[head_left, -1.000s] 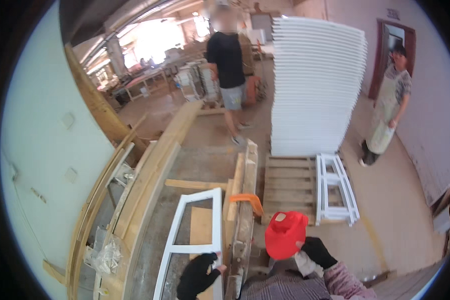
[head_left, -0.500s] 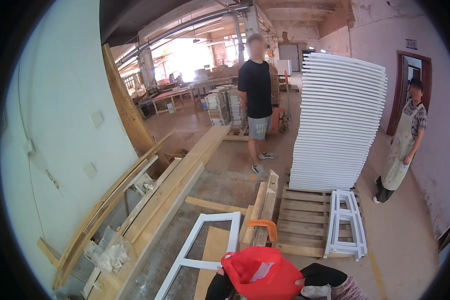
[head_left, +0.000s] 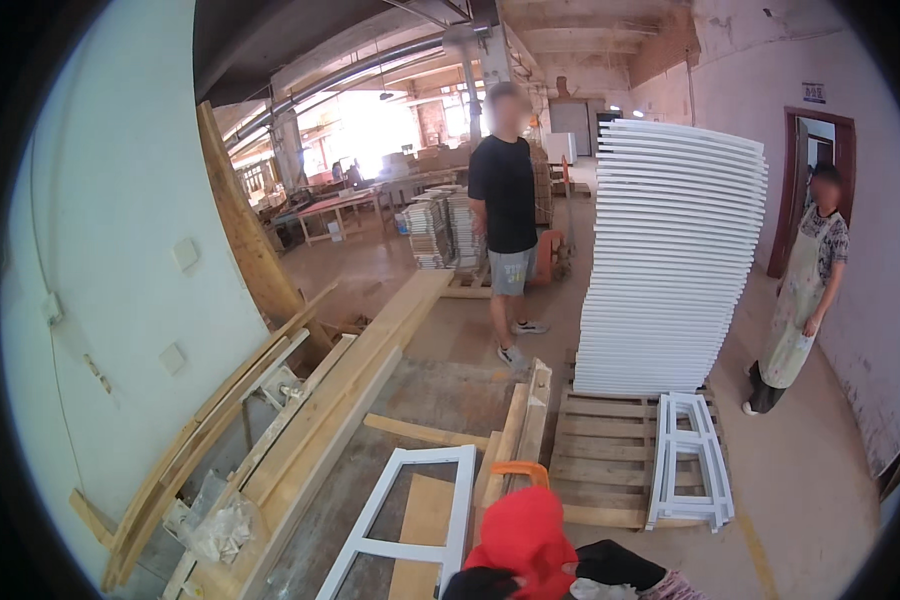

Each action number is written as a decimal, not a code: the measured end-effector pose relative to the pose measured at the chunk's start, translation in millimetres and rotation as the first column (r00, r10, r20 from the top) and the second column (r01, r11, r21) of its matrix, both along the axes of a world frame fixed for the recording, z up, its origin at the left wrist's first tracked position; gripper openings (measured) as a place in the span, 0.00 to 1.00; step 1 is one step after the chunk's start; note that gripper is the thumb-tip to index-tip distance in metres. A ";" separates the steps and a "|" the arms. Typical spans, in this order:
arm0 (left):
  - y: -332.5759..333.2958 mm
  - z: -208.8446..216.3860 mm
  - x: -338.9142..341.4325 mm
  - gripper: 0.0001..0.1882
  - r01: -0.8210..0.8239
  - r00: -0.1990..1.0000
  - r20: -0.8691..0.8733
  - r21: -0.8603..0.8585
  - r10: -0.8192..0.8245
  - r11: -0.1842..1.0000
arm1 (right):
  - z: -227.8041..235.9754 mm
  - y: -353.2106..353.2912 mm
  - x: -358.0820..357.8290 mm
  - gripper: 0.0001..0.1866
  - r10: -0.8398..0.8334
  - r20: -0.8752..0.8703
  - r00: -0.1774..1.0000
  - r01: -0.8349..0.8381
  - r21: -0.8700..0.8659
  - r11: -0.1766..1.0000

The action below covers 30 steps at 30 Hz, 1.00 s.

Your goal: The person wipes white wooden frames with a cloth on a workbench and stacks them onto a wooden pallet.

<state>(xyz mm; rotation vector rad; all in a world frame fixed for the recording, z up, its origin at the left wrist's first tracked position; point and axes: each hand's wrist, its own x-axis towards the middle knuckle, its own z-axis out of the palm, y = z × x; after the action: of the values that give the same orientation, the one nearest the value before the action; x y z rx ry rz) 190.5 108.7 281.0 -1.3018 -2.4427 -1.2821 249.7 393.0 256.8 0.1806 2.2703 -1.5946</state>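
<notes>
A red cloth item (head_left: pixel 522 535), soft and bag- or cap-like, is bunched up at the bottom of the view. My left hand (head_left: pixel 515 580) grips its lower left edge, and only a few fingertips show beyond a black sleeve. On the other side my right hand (head_left: pixel 570 568) pinches its right edge, with most of the hand hidden by the cloth and a dark sleeve. A whitish bundle (head_left: pixel 595 590) lies beneath the right sleeve, its kind unclear. Just past the cloth is an orange handle-like piece (head_left: pixel 522 468) on wooden beams (head_left: pixel 515 420).
A white frame (head_left: pixel 400 548) lies at left of my hands, by long planks (head_left: pixel 340 400). To the right, a pallet (head_left: pixel 610 455) bears a tall stack of white frames (head_left: pixel 670 260) and smaller frames (head_left: pixel 690 460). Two people stand ahead, one in black (head_left: pixel 505 200), one in an apron (head_left: pixel 795 310).
The red cloth has gone from spread wide, its opening showing, to a narrower, taller bunch. My hands have drawn closer together. The view has tilted up slightly.
</notes>
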 end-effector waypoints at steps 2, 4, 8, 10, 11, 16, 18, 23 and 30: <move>15.9 -3.7 20.5 0.15 0.016 1.000 0.018 -0.156 -0.014 0.988 | -7.1 -8.0 4.4 0.21 0.010 -0.172 0.985 -0.013 -0.014 1.000; 16.2 -61.9 37.0 0.14 -0.038 0.996 0.073 -0.213 0.055 0.976 | -14.9 -12.7 0.7 0.22 0.034 -0.248 0.968 -0.047 -0.045 0.998; 27.5 -31.1 25.0 0.16 -0.044 0.996 -0.091 -0.284 0.019 0.958 | -36.2 -19.2 -4.6 0.20 -0.112 -0.468 0.877 -0.029 -0.283 0.959; 24.6 -14.8 45.3 0.17 -0.038 0.991 -0.133 -0.258 0.004 0.965 | -25.4 -21.6 -0.9 0.20 -0.127 -0.383 0.915 0.012 -0.288 0.958; 24.2 -15.4 48.3 0.17 -0.037 0.992 -0.124 -0.265 0.004 0.963 | -18.4 -21.7 -2.5 0.20 -0.132 -0.342 0.930 0.029 -0.290 0.957; 26.3 -36.5 25.9 0.16 -0.155 0.988 -0.031 -0.161 0.152 0.975 | -1.0 -22.5 -4.7 0.20 -0.152 -0.145 0.978 0.107 -0.276 0.955; 24.7 -34.0 19.2 0.15 -0.166 0.985 -0.059 -0.088 0.161 0.982 | -4.2 -20.4 -6.6 0.20 -0.126 -0.203 0.971 0.070 -0.261 0.963; 6.0 -16.2 17.5 0.14 -0.409 0.913 -0.011 -0.047 0.409 0.911 | -14.3 -17.8 -8.4 0.17 -0.084 -0.236 0.968 0.026 -0.238 0.971; -38.9 -13.5 26.5 0.19 -0.573 0.818 -0.085 -0.056 0.568 0.817 | -69.2 -25.5 -38.9 0.17 0.007 -0.381 0.925 -0.105 -0.239 0.965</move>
<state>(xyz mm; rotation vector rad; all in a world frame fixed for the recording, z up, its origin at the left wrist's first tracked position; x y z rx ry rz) 217.0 69.7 267.5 -0.5145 -2.5594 -0.9651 210.9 367.5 187.5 -0.2822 2.2753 -2.0133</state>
